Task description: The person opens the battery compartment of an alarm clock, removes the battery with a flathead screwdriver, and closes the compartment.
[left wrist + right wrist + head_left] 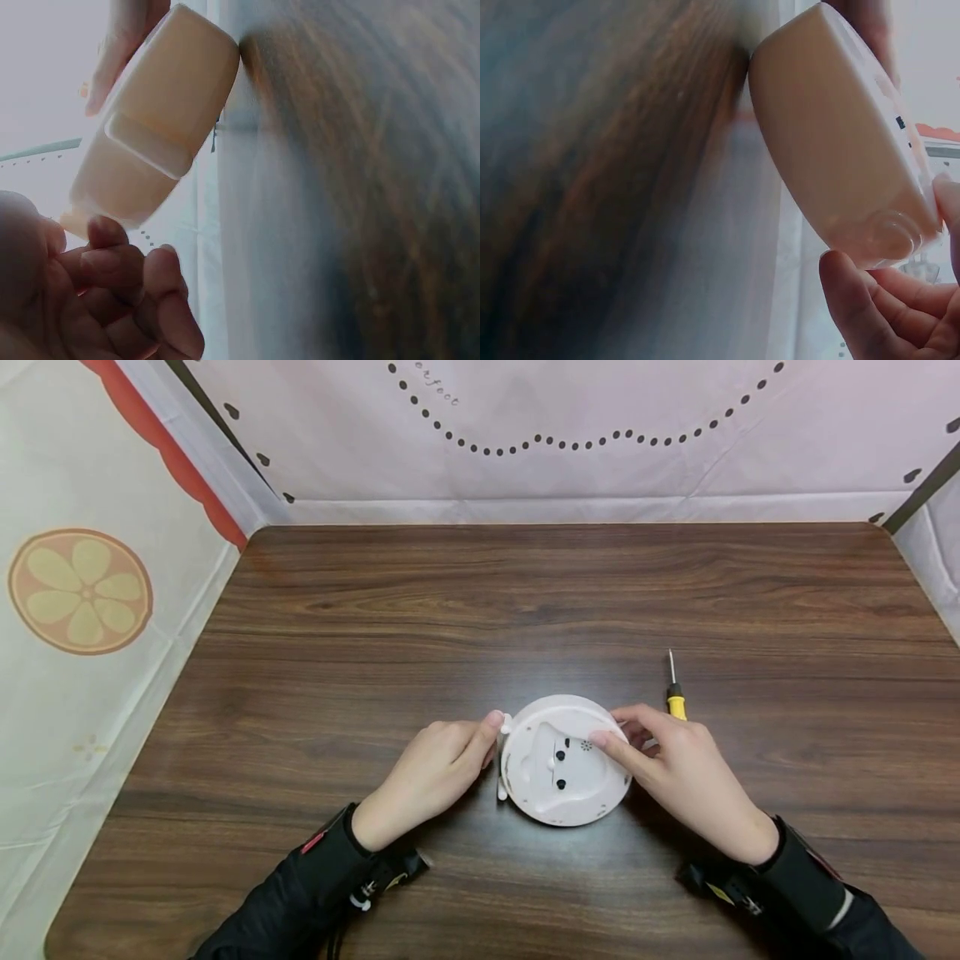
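A round white alarm clock (566, 802), its back with two black knobs facing up, tilts in front of me with its lower edge at the table. My left hand (442, 760) pinches a small white knob at the clock's upper left edge. On the other side my right hand (678, 768) grips the rim, thumb on the back and fingers beneath. The left wrist view shows the clock's side wall (172, 82) with a long white foot (150, 146). In the right wrist view, the right fingers (847, 292) lie by a rounded bump on the casing (817, 127).
A screwdriver (677, 702) with a yellow and black handle lies just beyond my right hand, its tip pointing away. Brown wood-grain table (450, 610) surrounds the clock. White printed curtains (570, 477) stand along the table's back and sides.
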`<state>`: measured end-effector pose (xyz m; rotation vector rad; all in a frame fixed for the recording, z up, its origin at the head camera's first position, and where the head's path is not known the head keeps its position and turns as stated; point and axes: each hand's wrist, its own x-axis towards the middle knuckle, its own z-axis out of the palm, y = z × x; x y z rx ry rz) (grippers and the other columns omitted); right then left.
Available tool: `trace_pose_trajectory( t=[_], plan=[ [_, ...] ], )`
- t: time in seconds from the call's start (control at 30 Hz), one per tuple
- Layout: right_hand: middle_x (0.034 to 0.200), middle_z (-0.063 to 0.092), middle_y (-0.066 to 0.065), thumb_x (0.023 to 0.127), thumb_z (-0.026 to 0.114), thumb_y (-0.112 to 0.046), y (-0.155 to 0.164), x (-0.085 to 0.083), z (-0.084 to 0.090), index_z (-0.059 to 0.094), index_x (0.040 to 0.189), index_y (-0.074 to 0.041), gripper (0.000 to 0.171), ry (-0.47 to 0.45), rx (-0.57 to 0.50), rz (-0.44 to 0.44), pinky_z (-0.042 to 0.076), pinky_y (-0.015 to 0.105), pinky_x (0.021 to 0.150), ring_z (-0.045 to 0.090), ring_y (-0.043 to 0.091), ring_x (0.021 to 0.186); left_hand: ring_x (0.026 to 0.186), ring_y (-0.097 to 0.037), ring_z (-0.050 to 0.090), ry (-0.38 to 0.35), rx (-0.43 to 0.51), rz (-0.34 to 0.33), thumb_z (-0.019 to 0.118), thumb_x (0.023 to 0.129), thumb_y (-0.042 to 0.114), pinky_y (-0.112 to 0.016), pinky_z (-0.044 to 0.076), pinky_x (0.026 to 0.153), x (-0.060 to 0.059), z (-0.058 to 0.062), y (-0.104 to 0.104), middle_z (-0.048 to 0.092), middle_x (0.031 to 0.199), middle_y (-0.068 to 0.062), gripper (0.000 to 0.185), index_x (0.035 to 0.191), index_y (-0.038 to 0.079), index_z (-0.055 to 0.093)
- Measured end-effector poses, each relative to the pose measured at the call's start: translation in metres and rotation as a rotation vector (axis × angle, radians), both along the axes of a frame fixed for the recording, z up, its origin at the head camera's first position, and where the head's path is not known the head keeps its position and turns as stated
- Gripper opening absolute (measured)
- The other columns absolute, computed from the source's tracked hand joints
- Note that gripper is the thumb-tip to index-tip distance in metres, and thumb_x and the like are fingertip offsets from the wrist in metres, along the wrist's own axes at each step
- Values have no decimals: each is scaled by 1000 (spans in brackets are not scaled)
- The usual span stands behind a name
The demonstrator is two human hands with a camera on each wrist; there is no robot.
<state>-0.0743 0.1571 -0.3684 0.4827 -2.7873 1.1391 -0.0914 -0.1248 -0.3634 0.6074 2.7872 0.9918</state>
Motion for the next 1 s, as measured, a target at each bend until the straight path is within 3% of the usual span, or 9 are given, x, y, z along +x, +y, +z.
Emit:
trace_pose_trajectory(
  t=[0.2,0.33,0.5,0.63,0.73,1.0],
  plan=[
    [81,70,-7,98,66,-40,-3,-8,-1,73,103,-14,27,-62,31,-30,51,32,68,65,8,77,61,-9,46,68,49,-40,38,110,39,-29,43,60,1,-2,2,38,62,9,42,76,21,55],
    [76,68,-8,100,62,-44,-6,-14,-3,73,99,-14,32,-94,54,-38,49,32,66,63,8,71,52,-5,35,87,34,-69,48,108,31,-25,32,50,1,-3,2,33,59,10,37,73,20,45],
    [58,42,-10,101,57,-48,-6,-19,-7,64,77,-17,40,-82,124,-24,35,27,53,41,8,53,49,-3,30,56,1,-86,54,105,27,-23,27,48,1,-7,2,33,58,9,35,73,19,45],
    [56,29,-11,101,55,-50,-5,-20,-8,50,64,-19,48,-78,159,-11,28,26,51,32,7,50,49,-4,31,33,-25,-105,55,105,26,-23,27,48,0,-10,3,33,59,8,34,73,18,46],
    [56,28,-12,101,55,-52,-4,-20,-8,49,62,-20,51,-79,172,-12,28,26,52,32,6,50,49,-4,32,28,-33,-109,55,105,26,-23,27,48,-1,-12,5,34,60,8,33,74,17,47],
    [52,39,-13,100,55,-54,-4,-23,-9,63,70,-24,43,-84,197,2,32,27,53,39,7,49,49,-5,34,23,-52,-96,54,105,27,-24,28,47,-3,-14,7,37,59,8,31,77,17,49]
  ],
)
